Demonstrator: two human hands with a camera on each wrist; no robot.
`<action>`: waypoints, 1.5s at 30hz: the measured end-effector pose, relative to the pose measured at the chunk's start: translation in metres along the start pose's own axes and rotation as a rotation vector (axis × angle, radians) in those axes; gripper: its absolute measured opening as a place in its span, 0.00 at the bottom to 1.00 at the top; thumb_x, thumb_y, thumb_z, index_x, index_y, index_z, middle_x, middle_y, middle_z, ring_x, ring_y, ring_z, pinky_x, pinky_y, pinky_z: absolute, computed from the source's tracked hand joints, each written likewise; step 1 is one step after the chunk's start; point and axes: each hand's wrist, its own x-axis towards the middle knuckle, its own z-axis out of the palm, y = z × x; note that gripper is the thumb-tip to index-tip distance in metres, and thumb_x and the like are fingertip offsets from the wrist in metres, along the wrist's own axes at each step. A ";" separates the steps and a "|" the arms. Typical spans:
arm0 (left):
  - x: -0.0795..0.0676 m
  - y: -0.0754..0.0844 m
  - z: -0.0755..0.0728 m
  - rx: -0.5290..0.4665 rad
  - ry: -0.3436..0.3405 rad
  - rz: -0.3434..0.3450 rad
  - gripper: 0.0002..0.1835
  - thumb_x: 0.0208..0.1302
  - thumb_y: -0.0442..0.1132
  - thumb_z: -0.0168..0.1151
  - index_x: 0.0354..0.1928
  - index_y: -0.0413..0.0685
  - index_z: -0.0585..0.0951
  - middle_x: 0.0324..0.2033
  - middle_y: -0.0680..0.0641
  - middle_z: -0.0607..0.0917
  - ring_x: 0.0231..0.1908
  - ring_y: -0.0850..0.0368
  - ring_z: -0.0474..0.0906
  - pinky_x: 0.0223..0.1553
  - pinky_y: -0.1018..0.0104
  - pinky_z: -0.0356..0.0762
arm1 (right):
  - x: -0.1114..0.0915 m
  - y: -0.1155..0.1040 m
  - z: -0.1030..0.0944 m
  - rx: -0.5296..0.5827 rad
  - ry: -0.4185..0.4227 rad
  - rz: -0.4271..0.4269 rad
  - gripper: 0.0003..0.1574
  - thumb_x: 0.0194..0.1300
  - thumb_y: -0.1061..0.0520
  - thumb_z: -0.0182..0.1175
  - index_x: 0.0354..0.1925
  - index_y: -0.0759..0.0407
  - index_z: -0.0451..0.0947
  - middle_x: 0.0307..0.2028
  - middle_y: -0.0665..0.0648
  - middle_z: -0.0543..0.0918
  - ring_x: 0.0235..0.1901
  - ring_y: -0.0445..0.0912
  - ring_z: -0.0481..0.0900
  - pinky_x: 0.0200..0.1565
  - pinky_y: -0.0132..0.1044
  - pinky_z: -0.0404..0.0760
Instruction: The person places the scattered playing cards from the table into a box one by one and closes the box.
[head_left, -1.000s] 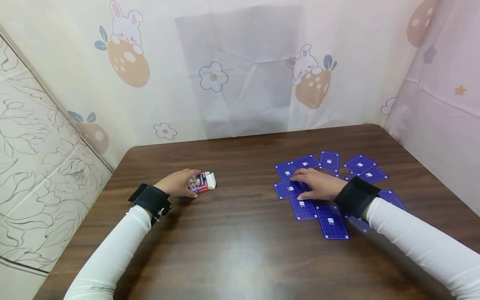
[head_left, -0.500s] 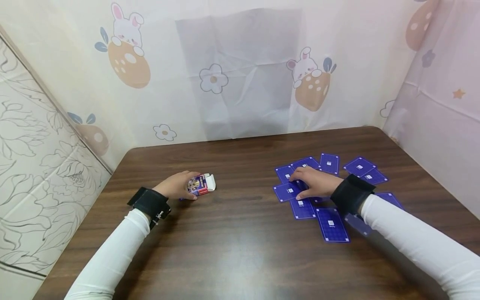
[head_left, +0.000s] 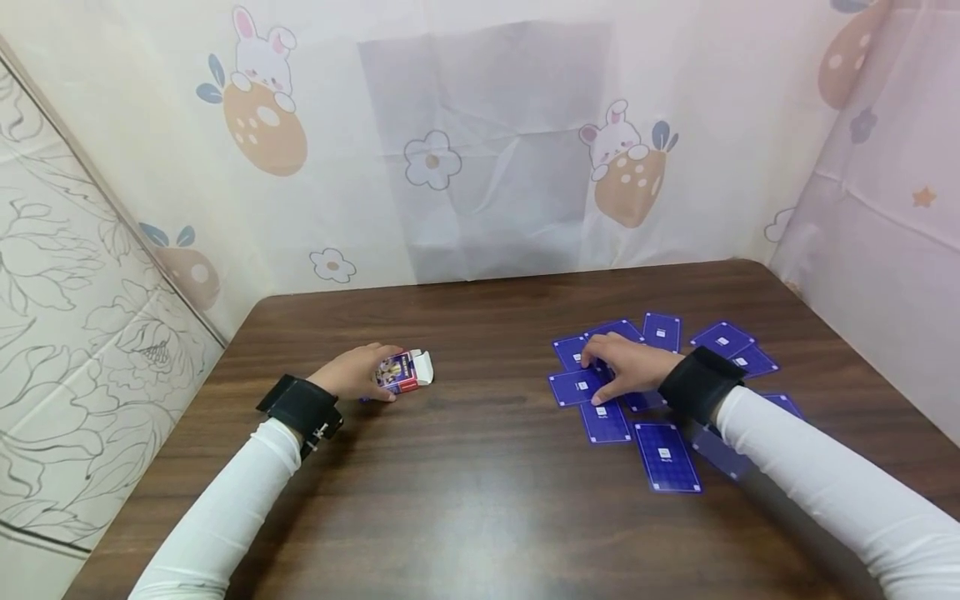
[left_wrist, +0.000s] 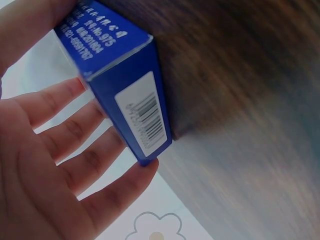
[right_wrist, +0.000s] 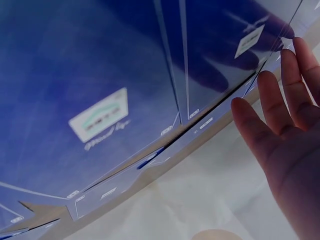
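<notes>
Head view: my left hand (head_left: pixel 354 372) grasps the small card box (head_left: pixel 396 372) on the left half of the worktop (head_left: pixel 465 483), thumb on the near side, fingers on the far. Its white flap (head_left: pixel 423 367) sticks out toward the cards; whether anything is inside, I cannot tell. My right hand (head_left: pixel 633 364) spreads over the blue cards (head_left: pixel 668 457) on the right half, fingers loosely bent, no card visibly gripped. Cards well apart from the box, some overlapping, some separate; my right forearm hides part of the spread.

Left wrist view: box tilted in frame, barcode label (left_wrist: pixel 144 115) on the side facing the camera. Thumb at one edge, fingertips along the other side.

Right wrist view: cards large and close, flat, white logo marks uppermost. Fingers relaxed and apart, nothing pinched between them; contact with the cards uncertain.

Progress, my judgement: early. Done: box in hand, flap out, cards laid out with the blue sides up. Left: the handling of the cards themselves, none squared into a stack or lifted that I can see.
</notes>
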 end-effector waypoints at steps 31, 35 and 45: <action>0.000 0.006 -0.004 0.031 0.040 0.013 0.42 0.44 0.52 0.71 0.59 0.39 0.66 0.51 0.40 0.74 0.48 0.49 0.70 0.50 0.52 0.66 | -0.006 -0.008 -0.003 -0.076 0.024 -0.043 0.35 0.48 0.42 0.67 0.50 0.59 0.72 0.45 0.54 0.74 0.48 0.50 0.71 0.50 0.48 0.69; -0.002 0.010 -0.004 0.026 0.044 0.017 0.42 0.44 0.51 0.71 0.59 0.39 0.66 0.52 0.39 0.73 0.50 0.48 0.69 0.51 0.52 0.65 | -0.006 -0.007 -0.001 -0.085 0.032 -0.035 0.34 0.49 0.42 0.66 0.50 0.57 0.72 0.45 0.52 0.73 0.49 0.49 0.70 0.51 0.48 0.69; -0.006 0.022 -0.009 0.055 0.053 0.053 0.42 0.44 0.52 0.71 0.60 0.41 0.66 0.51 0.41 0.73 0.50 0.49 0.69 0.51 0.53 0.66 | -0.013 -0.005 -0.005 0.177 0.072 0.008 0.07 0.61 0.59 0.58 0.39 0.54 0.76 0.33 0.48 0.76 0.35 0.44 0.71 0.41 0.42 0.72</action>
